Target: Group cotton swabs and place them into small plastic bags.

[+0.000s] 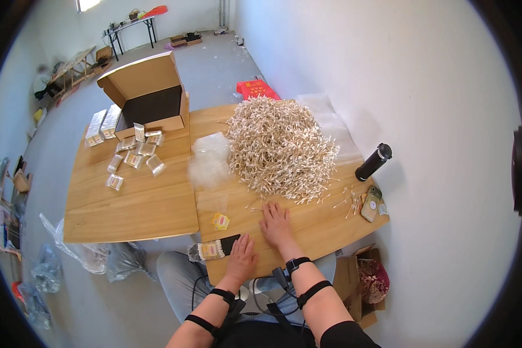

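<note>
A big heap of cotton swabs [281, 148] covers the middle of the wooden table [139, 214]. My right hand [277, 224] lies flat at the heap's near edge, fingers spread, a few loose swabs by its fingertips. Further left and nearer me, my left hand [242, 258] rests on the tabletop with outstretched fingers. Beside it are a small black piece [230, 243] and a row of swabs in a clear bag [210, 250]; whether the fingers touch the black piece I cannot tell. Just beyond lies a small yellow card [220, 221].
Clear plastic bags [210, 159] lie left of the heap. Several filled swab packs [139, 152] sit before an open cardboard box [151, 119]. At the right stand a black bottle [374, 162] and a phone [371, 204]. A person [42, 81] is far left.
</note>
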The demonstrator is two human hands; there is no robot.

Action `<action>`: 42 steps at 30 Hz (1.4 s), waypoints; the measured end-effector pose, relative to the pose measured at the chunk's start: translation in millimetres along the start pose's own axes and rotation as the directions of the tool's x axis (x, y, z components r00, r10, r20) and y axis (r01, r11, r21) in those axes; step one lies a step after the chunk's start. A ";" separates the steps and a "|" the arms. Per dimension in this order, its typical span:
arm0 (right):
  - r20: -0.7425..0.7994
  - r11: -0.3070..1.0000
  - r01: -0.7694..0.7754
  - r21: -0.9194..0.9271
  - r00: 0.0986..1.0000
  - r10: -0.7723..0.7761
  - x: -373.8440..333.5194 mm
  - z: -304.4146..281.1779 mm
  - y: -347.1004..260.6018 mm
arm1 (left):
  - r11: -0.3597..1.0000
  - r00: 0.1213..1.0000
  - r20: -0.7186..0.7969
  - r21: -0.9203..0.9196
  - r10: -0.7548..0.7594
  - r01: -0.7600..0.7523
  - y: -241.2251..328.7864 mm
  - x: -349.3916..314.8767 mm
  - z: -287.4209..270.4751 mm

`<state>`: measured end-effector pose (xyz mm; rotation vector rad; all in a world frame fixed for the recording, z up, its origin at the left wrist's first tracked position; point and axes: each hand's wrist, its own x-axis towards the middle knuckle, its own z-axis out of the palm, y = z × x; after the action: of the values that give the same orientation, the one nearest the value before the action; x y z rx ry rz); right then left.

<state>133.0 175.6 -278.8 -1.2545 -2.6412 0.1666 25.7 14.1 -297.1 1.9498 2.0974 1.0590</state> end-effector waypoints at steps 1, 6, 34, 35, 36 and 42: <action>0.005 1.000 -0.002 -0.003 1.000 0.002 -4.9 1.7 1.3 | 0.996 0.998 0.053 0.090 -0.018 0.013 5.5 0.9 1.9; -0.131 0.974 0.168 0.153 0.980 -0.148 -38.7 -0.9 2.8 | 0.998 0.998 0.047 0.038 -0.049 0.047 9.2 4.4 -3.2; -0.110 0.850 -0.023 0.526 0.989 0.094 -58.1 -28.4 -4.5 | 0.976 0.910 0.363 0.159 -0.200 0.151 20.7 21.1 -22.2; -0.104 0.856 -0.032 0.516 0.990 0.100 -56.8 -29.8 -5.1 | 0.977 0.912 0.362 0.156 -0.192 0.144 20.0 20.6 -22.4; -0.098 0.861 -0.040 0.506 0.990 0.104 -55.6 -30.7 -5.9 | 0.979 0.914 0.360 0.153 -0.184 0.137 19.4 19.9 -22.7; -0.047 0.884 -0.045 0.465 0.996 0.075 -55.2 -31.6 -8.0 | 0.983 0.919 0.351 0.118 -0.177 0.144 15.7 13.9 -22.9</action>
<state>168.4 128.0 -254.4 -1.1476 -2.3084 0.7108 24.9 16.2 -266.2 1.8012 2.0797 0.5341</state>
